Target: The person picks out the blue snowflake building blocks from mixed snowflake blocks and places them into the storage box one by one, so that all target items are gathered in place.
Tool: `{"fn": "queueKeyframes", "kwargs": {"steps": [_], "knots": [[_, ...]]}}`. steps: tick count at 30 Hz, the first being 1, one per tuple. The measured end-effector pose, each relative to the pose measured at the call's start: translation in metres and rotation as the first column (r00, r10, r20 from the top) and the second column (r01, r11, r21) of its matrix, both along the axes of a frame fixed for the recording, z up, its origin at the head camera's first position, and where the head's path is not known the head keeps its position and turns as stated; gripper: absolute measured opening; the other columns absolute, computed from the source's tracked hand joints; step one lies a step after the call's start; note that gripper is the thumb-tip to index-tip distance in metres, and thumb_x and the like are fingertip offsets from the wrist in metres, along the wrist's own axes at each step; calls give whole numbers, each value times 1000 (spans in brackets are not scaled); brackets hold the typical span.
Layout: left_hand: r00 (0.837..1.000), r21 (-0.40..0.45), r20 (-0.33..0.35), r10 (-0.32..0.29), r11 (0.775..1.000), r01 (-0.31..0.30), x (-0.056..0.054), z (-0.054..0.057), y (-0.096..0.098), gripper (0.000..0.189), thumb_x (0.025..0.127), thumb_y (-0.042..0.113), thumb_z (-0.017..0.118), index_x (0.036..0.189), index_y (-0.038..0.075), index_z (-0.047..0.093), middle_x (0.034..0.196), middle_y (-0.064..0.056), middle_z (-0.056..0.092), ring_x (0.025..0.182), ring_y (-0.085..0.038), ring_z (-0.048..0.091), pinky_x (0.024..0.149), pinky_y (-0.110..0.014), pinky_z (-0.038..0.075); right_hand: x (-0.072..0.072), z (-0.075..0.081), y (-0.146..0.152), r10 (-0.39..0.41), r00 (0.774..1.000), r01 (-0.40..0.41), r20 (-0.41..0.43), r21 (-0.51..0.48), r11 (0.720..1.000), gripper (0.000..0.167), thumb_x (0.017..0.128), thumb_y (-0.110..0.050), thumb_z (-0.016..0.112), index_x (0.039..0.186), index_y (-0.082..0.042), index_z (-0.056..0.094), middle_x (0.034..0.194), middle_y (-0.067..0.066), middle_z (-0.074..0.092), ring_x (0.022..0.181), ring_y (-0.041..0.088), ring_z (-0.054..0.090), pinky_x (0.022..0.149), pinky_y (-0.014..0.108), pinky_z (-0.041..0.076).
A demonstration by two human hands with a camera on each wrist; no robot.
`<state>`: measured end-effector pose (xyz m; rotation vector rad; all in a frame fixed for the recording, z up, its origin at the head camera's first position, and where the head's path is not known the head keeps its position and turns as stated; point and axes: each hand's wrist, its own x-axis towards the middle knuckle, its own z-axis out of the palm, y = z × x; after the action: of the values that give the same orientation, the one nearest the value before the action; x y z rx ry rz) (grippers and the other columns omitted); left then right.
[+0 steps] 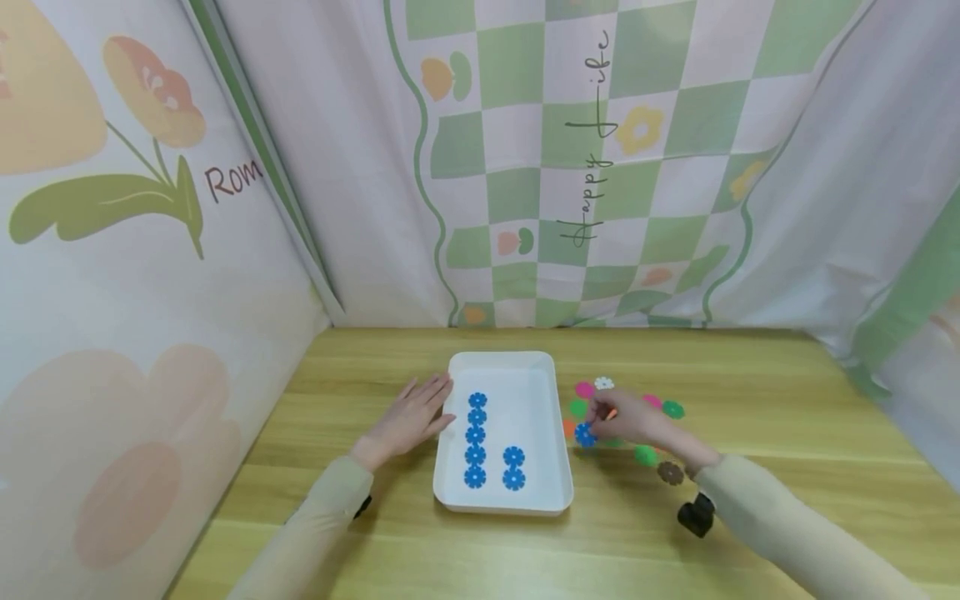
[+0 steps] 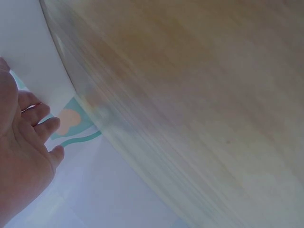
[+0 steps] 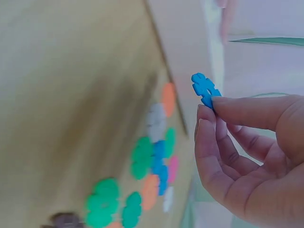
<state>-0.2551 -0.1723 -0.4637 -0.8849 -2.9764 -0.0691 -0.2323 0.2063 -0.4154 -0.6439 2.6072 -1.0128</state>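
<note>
Between the thumb and fingers of my right hand (image 1: 626,417) a blue snowflake disc (image 3: 205,89) is pinched, raised above the table just right of the white tray (image 1: 525,375). My left hand (image 1: 412,417) lies with extended fingers against the tray's left rim, as the left wrist view also shows from below. Inside the tray, a column of several blue snowflake discs (image 1: 476,435) runs along the left side. A shorter column of two blue discs (image 1: 513,457) sits to its right, near the front.
Loose snowflake discs lie right of the tray, partly hidden by my right hand: pink (image 1: 584,389), white (image 1: 603,383), green (image 1: 646,455), orange and brown (image 1: 671,473) among them. The wooden table (image 1: 630,550) meets a patterned curtain (image 1: 510,192) at the back.
</note>
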Motion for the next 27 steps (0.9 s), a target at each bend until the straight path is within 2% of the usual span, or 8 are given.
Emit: {"fn": "queueKeyframes", "kwargs": {"steps": [6, 12, 20, 27], "knots": [[1000, -7, -1, 0, 1000, 0, 0, -1, 0, 66, 106, 49, 37, 155, 5, 30, 163, -11, 29, 151, -28, 31, 125, -52, 23, -8, 17, -15, -19, 1000, 19, 3, 6, 1000, 6, 88, -6, 64, 92, -3, 61, 86, 6, 64, 73, 14, 55, 61, 23, 48], [1000, 2, 5, 2, 1000, -2, 0, 1, 0, 66, 106, 48, 37, 155, 5, 30, 163, -11, 29, 151, -28, 31, 125, -52, 22, -16, 25, -41, -50, 999, 49, 11, 38, 998, 5, 89, -10, 67, 91, -7, 63, 87, 5, 67, 74, 14, 59, 64, 28, 52], [1000, -1, 12, 2, 1000, -2, 0, 3, 0, 66, 106, 48, 37, 155, 5, 29, 163, -11, 29, 151, -28, 31, 125, -53, 23, -27, 21, -75, -11, 999, 10, 34, 42, 999, 3, 89, -4, 68, 90, -4, 65, 85, 8, 69, 72, 13, 64, 68, 29, 60], [1000, -5, 16, 3, 1000, -2, 0, 2, 1, 67, 106, 49, 36, 155, 5, 29, 164, -11, 28, 151, -28, 31, 125, -53, 22, -31, 6, -90, -28, 997, 22, 79, 82, 996, 5, 90, -4, 69, 88, -7, 65, 85, 5, 68, 71, 12, 64, 69, 27, 60]]}}
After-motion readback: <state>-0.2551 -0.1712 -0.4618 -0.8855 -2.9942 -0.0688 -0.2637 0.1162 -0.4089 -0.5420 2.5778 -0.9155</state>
